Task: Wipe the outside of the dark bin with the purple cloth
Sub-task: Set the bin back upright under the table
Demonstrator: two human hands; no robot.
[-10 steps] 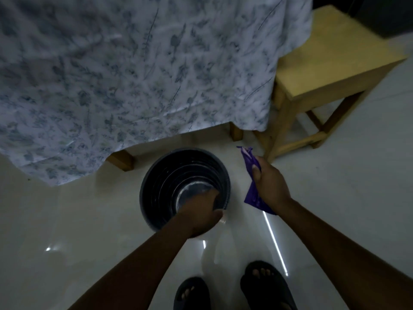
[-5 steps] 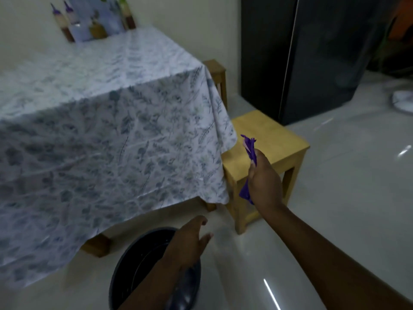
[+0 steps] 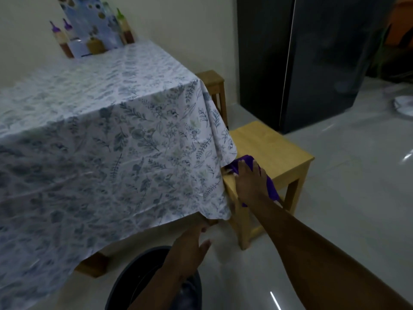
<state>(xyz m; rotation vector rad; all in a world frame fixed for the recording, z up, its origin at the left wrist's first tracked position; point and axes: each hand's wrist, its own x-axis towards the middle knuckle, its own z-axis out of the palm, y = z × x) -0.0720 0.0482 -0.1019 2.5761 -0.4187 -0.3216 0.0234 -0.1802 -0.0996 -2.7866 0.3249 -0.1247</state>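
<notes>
Purple cloth (image 3: 269, 183) lay pressed on the near left corner of the wooden stool (image 3: 277, 153), under the right hand (image 3: 250, 182). That hand sat flat on top of it, fingers (image 3: 243, 167) stretched forward and slightly apart, palm down; part of the cloth hung over the stool's front edge beside the wrist. Whether the fingers actually gripped the cloth could not be told from above.

The dark bin (image 3: 134, 278) stood on the pale floor (image 3: 335, 198) at the bottom edge of the view, just in front of the table, its round rim partly covered by the left forearm. The left hand (image 3: 190, 245) was above the bin's far rim, fingers loosely extended and a little spread, holding nothing, reaching toward the lower hem of the floral tablecloth (image 3: 111, 142).

The stool stood right beside the table's corner, the tablecloth draping over its left edge. A dark cabinet (image 3: 301, 63) stood behind it.
</notes>
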